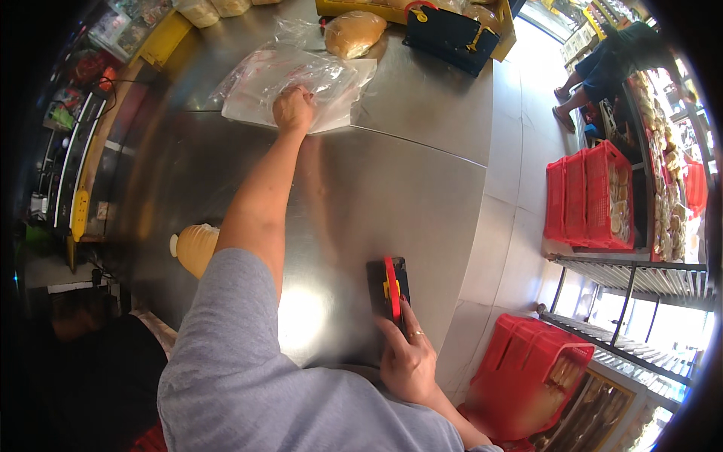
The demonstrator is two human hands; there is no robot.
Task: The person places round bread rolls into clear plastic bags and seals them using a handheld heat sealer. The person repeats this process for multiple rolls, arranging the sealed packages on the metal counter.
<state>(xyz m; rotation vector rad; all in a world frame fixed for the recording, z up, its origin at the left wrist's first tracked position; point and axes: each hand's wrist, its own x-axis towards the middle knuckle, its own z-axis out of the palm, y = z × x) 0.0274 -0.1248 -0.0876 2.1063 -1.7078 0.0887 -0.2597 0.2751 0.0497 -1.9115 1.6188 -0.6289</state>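
My left hand reaches far across the metal table, its fingers curled into the clear plastic bags that lie in a loose stack. How many bags it grips is hidden. Close to my body, my right hand grips the lower end of a black flat object with a red band and a yellow piece. Its exact kind does not show. A wrapped loaf of bread lies just beyond the bags. Right of the loaf stands a dark blue tape dispenser with a red roll.
A pale yellow ribbed jar is beside my left arm. Yellow trays with wrapped bread line the far edge. Across the aisle are red crates, a metal rack and a person. Another red crate stands at lower right.
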